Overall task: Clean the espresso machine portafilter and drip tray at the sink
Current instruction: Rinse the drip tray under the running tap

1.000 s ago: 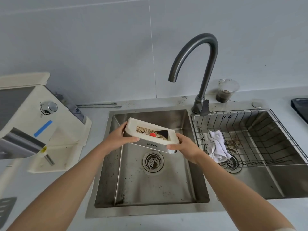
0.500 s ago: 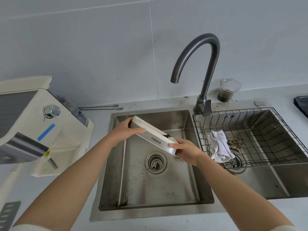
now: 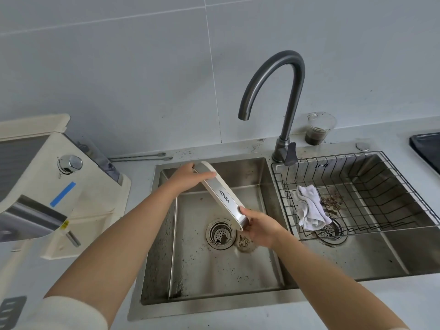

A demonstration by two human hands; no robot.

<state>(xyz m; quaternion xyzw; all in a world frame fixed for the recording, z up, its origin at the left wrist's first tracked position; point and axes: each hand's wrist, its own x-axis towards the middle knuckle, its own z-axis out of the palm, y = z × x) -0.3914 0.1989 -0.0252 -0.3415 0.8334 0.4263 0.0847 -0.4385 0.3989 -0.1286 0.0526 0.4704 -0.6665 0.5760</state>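
- Now the tray [image 3: 223,198] is tipped steeply on edge over the left basin of the sink [image 3: 226,277]. Its steel front with the brand lettering faces the camera and its open top is turned away, so this looks like a dump of liquid and grounds.
- The left hand [image 3: 185,177] grasps the tray's upper far end, fingers wrapped over the rim.
- The right hand [image 3: 259,228] grasps the lower near end, thumb on the steel face. Neither hand holds anything else.
- The tray runs diagonally between the hands, high at the left hand and low at the right. Its low corner hangs just above the drain [image 3: 220,233], not touching it.
- A wet brown patch of grounds [image 3: 245,242] lies on the basin floor just under the right hand, beside the drain. It probably came out of the tray.
- The tap [image 3: 291,110] stands beyond and above the right hand, spout over the left basin. No water is visible, so a rinse is likely next.
- A cloth [image 3: 309,210] lies in the rack [image 3: 352,166], just right of the right hand and handy for wiping.
- The machine [image 3: 35,186] sits on the bench [image 3: 238,315], left of the left hand.
- No portafilter can be made out.
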